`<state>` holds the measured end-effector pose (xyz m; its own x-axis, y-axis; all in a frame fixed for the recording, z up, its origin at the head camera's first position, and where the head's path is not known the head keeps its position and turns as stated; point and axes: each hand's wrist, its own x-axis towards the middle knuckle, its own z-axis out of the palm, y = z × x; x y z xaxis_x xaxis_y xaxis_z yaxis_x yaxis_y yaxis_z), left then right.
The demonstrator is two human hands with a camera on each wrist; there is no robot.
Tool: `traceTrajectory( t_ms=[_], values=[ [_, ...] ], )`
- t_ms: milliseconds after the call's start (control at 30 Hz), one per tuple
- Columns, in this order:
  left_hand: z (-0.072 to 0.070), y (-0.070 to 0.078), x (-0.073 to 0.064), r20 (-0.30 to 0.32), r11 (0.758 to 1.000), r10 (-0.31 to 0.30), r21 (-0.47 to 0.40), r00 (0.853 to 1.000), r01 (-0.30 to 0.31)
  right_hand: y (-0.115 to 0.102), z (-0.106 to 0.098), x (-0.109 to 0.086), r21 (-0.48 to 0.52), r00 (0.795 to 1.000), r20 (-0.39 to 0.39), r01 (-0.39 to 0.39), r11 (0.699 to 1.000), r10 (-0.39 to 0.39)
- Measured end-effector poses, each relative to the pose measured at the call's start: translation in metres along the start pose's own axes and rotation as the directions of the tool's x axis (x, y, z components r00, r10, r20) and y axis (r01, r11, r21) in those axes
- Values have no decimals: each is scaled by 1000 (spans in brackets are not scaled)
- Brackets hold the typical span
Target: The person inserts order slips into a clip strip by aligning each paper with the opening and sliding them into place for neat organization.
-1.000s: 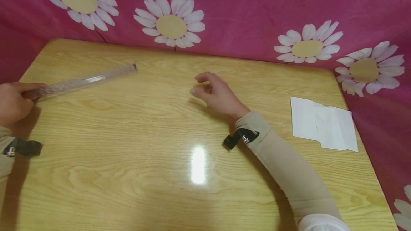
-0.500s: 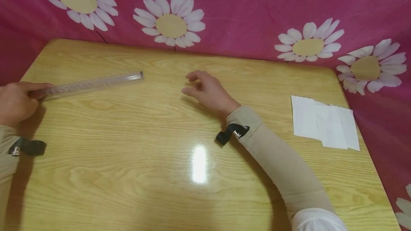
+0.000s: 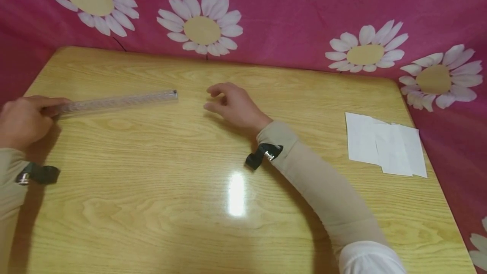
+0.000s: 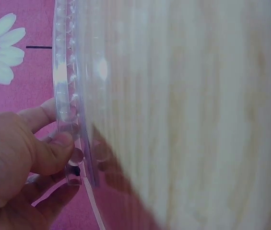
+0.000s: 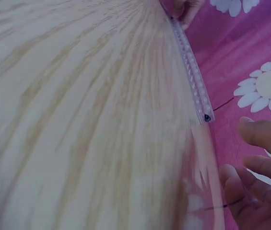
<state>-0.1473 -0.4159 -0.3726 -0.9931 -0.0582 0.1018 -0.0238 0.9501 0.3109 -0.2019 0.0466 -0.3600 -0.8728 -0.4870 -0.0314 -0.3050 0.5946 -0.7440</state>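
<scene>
A long, clear plastic tube (image 3: 121, 101) lies across the left part of the head view, with a row of rounded clear shapes along it and a small dark spot at its right end. My left hand (image 3: 28, 119) holds its left end. In the left wrist view, the thumb (image 4: 61, 143) and fingers pinch the tube (image 4: 65, 72). Apart from the tube's far end (image 5: 207, 116), my right hand (image 3: 239, 107) hovers over the table with relaxed, bent fingers and nothing between them. In the right wrist view its fingers (image 5: 257, 134) are spread near that end.
White paper sheets (image 3: 384, 145) lie overlapping on the right of the wooden table (image 3: 152, 189). A pink cloth with large daisies (image 3: 201, 30) hangs behind the table and along its sides.
My left hand has moved slightly right with the tube, whose far end has swung down and right. My right hand has moved left, narrowing the gap to the tube.
</scene>
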Motion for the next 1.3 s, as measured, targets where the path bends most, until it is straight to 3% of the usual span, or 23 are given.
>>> traceTrajectory(
  t_ms=[267,433,667,967,1300],
  values=[
    [3,3,3,-27,991,133,0,991,-133,-10,13,11,-76,997,48,57,995,-53],
    [2,9,4,9,989,150,-3,989,-150,-13,18,15,-114,995,76,78,990,-69],
    [3,19,6,13,980,199,25,980,-199,-14,22,19,-130,994,78,82,988,-73],
    [5,31,8,84,987,160,14,983,-162,-17,27,21,-127,994,85,80,989,-69],
    [6,40,10,111,986,166,18,980,-169,-20,28,19,-126,992,100,92,988,-79]
  ],
)
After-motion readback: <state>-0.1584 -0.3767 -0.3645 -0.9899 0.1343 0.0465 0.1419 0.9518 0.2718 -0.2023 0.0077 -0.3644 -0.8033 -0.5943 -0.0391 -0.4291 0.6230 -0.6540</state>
